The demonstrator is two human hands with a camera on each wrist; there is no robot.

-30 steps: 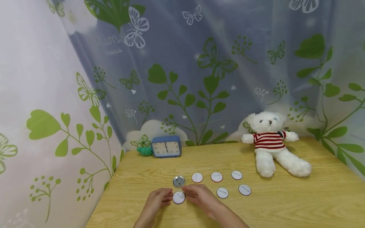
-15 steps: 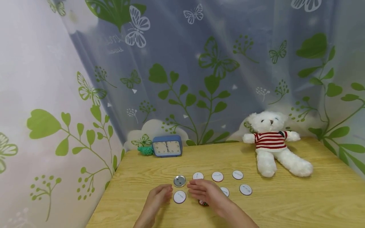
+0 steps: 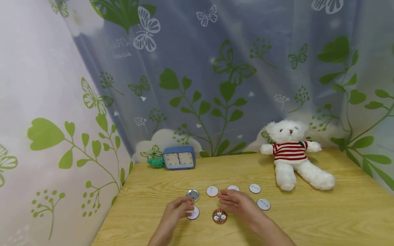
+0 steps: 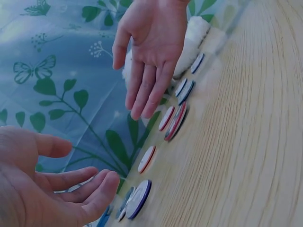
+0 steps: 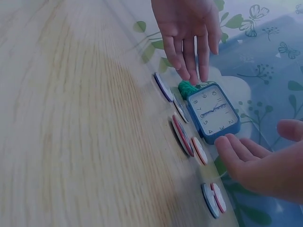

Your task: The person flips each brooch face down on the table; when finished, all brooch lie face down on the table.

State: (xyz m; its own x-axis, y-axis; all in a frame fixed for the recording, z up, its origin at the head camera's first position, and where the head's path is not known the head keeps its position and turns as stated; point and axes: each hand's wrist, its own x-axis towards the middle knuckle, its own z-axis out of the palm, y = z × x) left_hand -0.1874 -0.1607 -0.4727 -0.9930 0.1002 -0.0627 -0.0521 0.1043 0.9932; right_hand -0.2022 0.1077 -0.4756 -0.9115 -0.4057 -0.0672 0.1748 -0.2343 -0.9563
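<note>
Both hands hover just above the table, fingers relaxed, holding nothing. My left hand (image 3: 174, 216) is over a white-backed pin badge (image 3: 194, 214) and partly covers it; the silver-backed badge (image 3: 193, 194) lies just beyond its fingertips. My right hand (image 3: 241, 206) is right of the badge with a red picture side up (image 3: 220, 216), not touching it. That hand hides part of a white-backed badge (image 3: 233, 188) in the far row. In the left wrist view the right hand (image 4: 156, 38) hangs palm visible, with thumb apart from the fingers.
More white-backed badges lie around: one at the far row's middle (image 3: 212, 191), one at its right end (image 3: 254, 188), one nearer (image 3: 263, 204). A blue alarm clock (image 3: 179, 159) and green item (image 3: 156, 163) stand behind. A white teddy bear (image 3: 290, 152) sits back right.
My right hand has moved right from near the white-backed badge, uncovering the picture-side-up badge and now covering a nearer white-backed one. My left hand has shifted slightly right, over the badge beside it.
</note>
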